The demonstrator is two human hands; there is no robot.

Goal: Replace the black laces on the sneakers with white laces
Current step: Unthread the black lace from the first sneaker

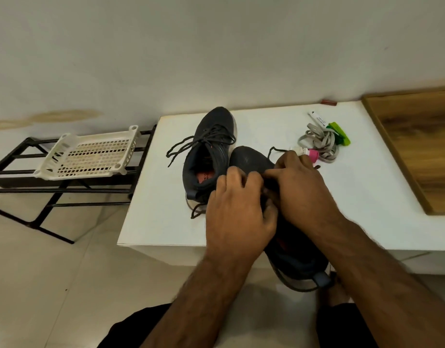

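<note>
1. Two dark sneakers sit on the white tabletop [151,222]; the far sneaker [208,151] lies toe away from the person, with its black lace [191,146] threaded loosely and trailing off to its left.
2. The near sneaker [251,159] lies just right of the far sneaker, touching it, with its heel hanging over the tabletop's front edge.
3. The left hand [237,209] rests on top of the near sneaker, its fingers curled down over the lacing area; whether they pinch a lace I cannot tell.
4. The right hand [304,187] meets the left hand over the same spot, fingers bent and pressed close together at the lacing; what they hold is hidden.
5. A thin black lace end [275,149] pokes out just beyond the right hand.
6. A bundle of pale laces [321,144] lies to the right of the near sneaker, beside a green lace [339,134], a white tube [316,118] and a small pink-capped bottle [308,153].
7. A white plastic basket [88,154] rests on a black metal rack [20,172] left of the tabletop.
</note>
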